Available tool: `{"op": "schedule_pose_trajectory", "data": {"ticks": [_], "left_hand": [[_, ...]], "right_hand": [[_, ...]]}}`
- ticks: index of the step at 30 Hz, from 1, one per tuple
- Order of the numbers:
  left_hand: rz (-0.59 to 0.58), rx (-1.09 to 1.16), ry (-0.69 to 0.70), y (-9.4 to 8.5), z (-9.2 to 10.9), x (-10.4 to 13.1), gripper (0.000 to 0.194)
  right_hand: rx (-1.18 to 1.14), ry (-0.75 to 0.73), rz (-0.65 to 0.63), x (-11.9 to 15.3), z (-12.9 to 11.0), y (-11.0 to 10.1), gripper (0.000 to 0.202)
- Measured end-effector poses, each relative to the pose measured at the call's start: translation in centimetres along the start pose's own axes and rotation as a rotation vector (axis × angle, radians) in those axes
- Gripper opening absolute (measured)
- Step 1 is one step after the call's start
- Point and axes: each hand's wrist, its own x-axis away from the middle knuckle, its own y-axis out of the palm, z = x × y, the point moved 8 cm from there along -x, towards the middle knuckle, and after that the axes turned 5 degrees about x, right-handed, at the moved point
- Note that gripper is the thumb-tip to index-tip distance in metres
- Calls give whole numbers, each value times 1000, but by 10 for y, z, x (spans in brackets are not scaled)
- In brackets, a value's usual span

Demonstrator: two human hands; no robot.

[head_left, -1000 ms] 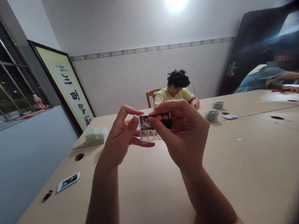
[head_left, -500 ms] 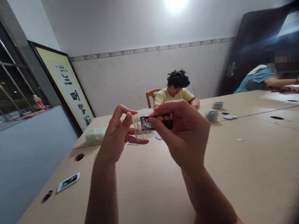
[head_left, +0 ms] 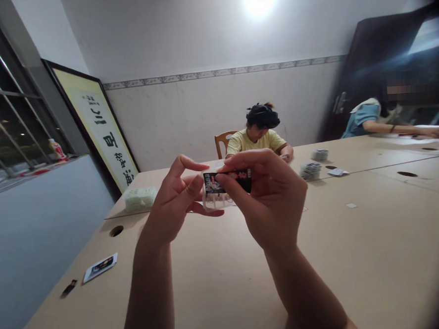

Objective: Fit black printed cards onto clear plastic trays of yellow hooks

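Note:
A small clear plastic case (head_left: pixel 216 202) with compartments is up above the table, its left side between the thumb and fingers of my left hand (head_left: pixel 177 197). Against the front of the case lies a black printed label (head_left: pixel 212 183). My right hand (head_left: pixel 271 196) pinches this label, with the thumb over its middle and the fingers behind. The label's left part overlaps the upper part of the case. Small items inside the case are too small to make out.
On the table (head_left: pixel 219 283) are a stack of clear cases (head_left: pixel 140 199) at left, a white printed packet (head_left: pixel 100 267), a small black piece (head_left: pixel 69 288) and stacked packets (head_left: pixel 310 170) at right. A person (head_left: pixel 256 132) sits opposite; another person (head_left: pixel 367 118) leans in at right.
The black label has shifted slightly left over the case, and my left thumb has moved right onto the label's left edge. The person at far right has moved left, with an arm stretched out.

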Motion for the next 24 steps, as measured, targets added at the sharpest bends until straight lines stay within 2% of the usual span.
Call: {"op": "schedule_pose_trajectory", "data": {"ticks": [11, 18, 24], "left_hand": [[-7, -12, 40, 1, 2, -1, 23], [35, -74, 8, 0, 0, 0, 28], [6, -52, 14, 2, 0, 1, 24]], "right_hand": [[67, -36, 46, 0, -4, -1, 24], [88, -22, 45, -1, -2, -1, 22], [87, -29, 50, 0, -2, -2, 23]]}}
